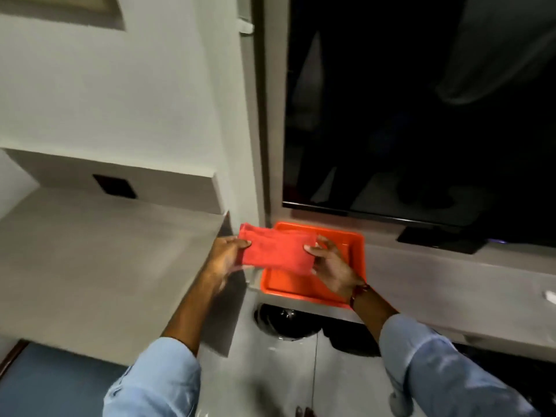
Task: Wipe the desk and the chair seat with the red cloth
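Note:
A folded red cloth point(278, 249) is held flat in the air between both my hands, just above the left part of an orange tray point(356, 245). My left hand point(227, 255) grips the cloth's left edge with thumb on top. My right hand point(332, 266) pinches its right edge. The grey desk point(99, 260) spreads out to the left of my hands, its right edge close to my left wrist. A blue surface point(54, 383) shows at the bottom left below the desk edge; I cannot tell whether it is the chair seat.
The orange tray sits on a lower grey shelf point(451, 293) under a large dark TV screen point(421, 109). A black bin point(285, 322) stands on the floor beneath the shelf. A raised ledge with a dark socket point(114, 185) backs the desk. A small white object point(550, 296) lies at the far right.

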